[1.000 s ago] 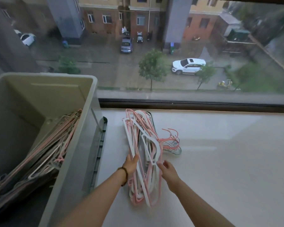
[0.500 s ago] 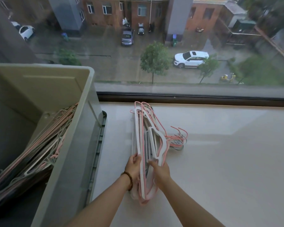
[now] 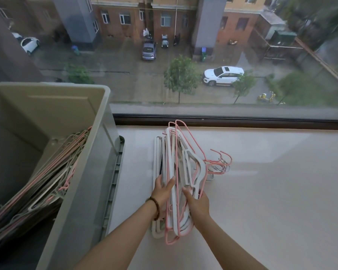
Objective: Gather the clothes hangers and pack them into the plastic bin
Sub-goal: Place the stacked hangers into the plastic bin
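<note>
A stack of pink and white clothes hangers (image 3: 180, 164) stands on edge on the white sill, hooks pointing right. My left hand (image 3: 162, 190) grips the stack from its left side, with a beaded bracelet on the wrist. My right hand (image 3: 197, 203) holds the stack from the right, fingers curled round the lower bars. The grey plastic bin (image 3: 90, 172) stands to the left with several pink, white and grey hangers (image 3: 47, 178) lying slanted inside it.
The white sill (image 3: 271, 191) stretches to the right of the stack. A dark window frame (image 3: 242, 121) and glass run along the back. The bin's grey lid (image 3: 115, 178) leans between the bin and the stack.
Both hands have squeezed the spread hangers into a tighter stack and tipped it up on edge. The hands have closed in toward each other.
</note>
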Available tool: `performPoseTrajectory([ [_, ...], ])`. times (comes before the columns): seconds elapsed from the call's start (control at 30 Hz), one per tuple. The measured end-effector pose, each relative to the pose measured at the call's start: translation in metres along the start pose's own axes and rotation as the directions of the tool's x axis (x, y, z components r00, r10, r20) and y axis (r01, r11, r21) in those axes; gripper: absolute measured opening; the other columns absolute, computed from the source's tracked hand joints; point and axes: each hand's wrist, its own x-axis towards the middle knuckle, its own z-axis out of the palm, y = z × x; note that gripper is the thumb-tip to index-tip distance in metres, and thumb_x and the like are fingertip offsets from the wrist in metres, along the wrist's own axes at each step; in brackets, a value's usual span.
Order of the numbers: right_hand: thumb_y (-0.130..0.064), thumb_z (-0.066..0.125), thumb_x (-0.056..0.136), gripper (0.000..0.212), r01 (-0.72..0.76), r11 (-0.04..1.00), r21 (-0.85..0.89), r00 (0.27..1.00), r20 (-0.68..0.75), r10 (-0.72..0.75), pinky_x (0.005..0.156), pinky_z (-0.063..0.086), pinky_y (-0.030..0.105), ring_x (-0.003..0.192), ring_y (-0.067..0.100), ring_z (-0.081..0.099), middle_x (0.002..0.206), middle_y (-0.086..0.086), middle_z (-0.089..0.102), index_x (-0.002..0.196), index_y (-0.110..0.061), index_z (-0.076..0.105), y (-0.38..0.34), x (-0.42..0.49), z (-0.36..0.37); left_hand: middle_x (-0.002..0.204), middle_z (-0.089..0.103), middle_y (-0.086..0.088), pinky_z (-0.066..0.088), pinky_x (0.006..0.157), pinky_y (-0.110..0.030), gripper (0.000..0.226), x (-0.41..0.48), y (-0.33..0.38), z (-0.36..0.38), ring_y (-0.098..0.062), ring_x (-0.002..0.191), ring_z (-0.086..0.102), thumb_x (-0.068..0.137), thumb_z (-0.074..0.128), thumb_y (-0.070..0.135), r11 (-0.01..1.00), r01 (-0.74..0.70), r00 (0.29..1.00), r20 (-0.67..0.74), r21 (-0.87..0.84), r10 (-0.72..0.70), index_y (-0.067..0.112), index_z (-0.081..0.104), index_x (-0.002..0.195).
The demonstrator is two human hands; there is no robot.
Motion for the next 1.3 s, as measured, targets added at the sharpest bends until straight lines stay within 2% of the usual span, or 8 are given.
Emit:
performPoseTrajectory([
  [0.07,-0.028,0.075,0.078,0.037,0.023,1.0,0.011,1.0,0.001,-0.023,0.086,0.054,0.036,0.095,0.019,0.068,0.1,0.001,0.072,0.111,-0.015,0.064,-0.004,-0.005,-0.002,0.154,0.022,-0.007,0.027,0.111,-0.038,0.08,-0.003,0.003,0.0,-0.025,0.139,0.028,0.089,0.047,0.053,0.999,0.032,0.999,0.017,0.035,-0.033,0.018,0.008,0.149],
  [0.27,-0.024,0.072,0.081,0.032,0.108,0.994,0.031,0.992,0.06,-0.109,0.069,0.053,0.016,0.091,0.011,0.07,0.1,-0.003,0.073,0.112,-0.018,0.064,-0.024,-0.024,-0.004,0.133,0.052,-0.006,0.044,0.103,-0.04,0.091,-0.01,0.014,-0.004,-0.023,0.117,0.054,0.066,0.068,0.06,0.994,-0.046,0.999,-0.015,0.099,0.048,0.016,0.035,0.138],
  [0.43,-0.029,0.072,0.081,0.041,0.216,0.976,0.035,0.972,0.091,-0.218,0.082,0.054,0.022,0.096,0.004,0.068,0.107,-0.012,0.071,0.119,-0.027,0.059,-0.056,-0.032,0.004,0.114,0.063,-0.003,0.05,0.095,-0.039,0.046,-0.027,0.05,-0.012,-0.02,0.102,0.062,0.083,0.065,0.033,0.963,-0.252,0.965,-0.048,0.091,0.257,0.018,0.048,0.123],
  [0.7,-0.027,0.071,0.08,0.041,0.228,0.951,0.208,0.938,0.213,-0.272,0.067,0.058,0.028,0.081,0.022,0.073,0.101,0.01,0.073,0.116,-0.013,0.057,-0.134,-0.049,0.024,0.1,0.063,-0.001,0.057,0.075,-0.028,0.037,-0.074,0.115,-0.038,-0.015,0.087,0.065,0.085,0.064,0.028,0.82,-0.564,0.82,-0.053,0.099,0.57,0.02,0.049,0.117],
  [0.93,-0.04,0.065,0.084,0.047,0.203,0.913,0.353,0.882,0.339,-0.327,0.069,0.056,0.03,0.081,0.018,0.066,0.097,0.005,0.066,0.122,-0.014,0.052,-0.226,-0.07,0.04,0.073,0.054,0.001,0.05,0.054,-0.024,0.031,-0.117,0.156,-0.081,-0.012,0.057,0.054,0.081,0.069,0.027,0.788,-0.615,0.787,-0.048,0.016,0.615,0.019,0.053,0.107],
  [1.0,-0.045,0.069,0.077,0.06,0.209,0.924,0.319,0.867,0.377,-0.326,0.085,0.055,0.036,0.091,0.023,0.066,0.099,0.007,0.067,0.124,-0.011,0.053,-0.242,-0.079,0.053,0.071,0.053,0.003,0.047,0.051,-0.021,0.033,-0.126,0.162,-0.098,-0.009,0.054,0.052,0.08,0.071,0.025,0.775,-0.632,0.773,-0.068,0.009,0.631,0.018,0.053,0.106],
  [1.17,-0.033,0.06,0.088,0.048,0.222,0.929,0.297,0.822,0.455,-0.342,0.095,0.051,0.043,0.108,0.031,0.064,0.119,0.016,0.065,0.132,-0.016,0.048,-0.254,-0.111,0.102,0.078,0.056,-0.001,0.048,0.052,-0.015,0.023,-0.15,0.173,-0.161,-0.013,0.065,0.053,0.085,0.065,0.017,0.729,-0.677,0.718,-0.129,0.098,0.684,0.014,0.053,0.104],
  [1.3,-0.037,0.061,0.083,0.058,0.192,0.931,0.311,0.792,0.511,-0.334,0.09,0.053,0.042,0.096,0.028,0.065,0.1,0.01,0.068,0.13,-0.007,0.049,-0.249,-0.141,0.16,0.079,0.06,0.004,0.047,0.057,-0.016,0.025,-0.165,0.166,-0.232,-0.012,0.069,0.056,0.085,0.065,0.025,0.733,-0.667,0.713,-0.17,0.137,0.68,0.017,0.056,0.107],
])
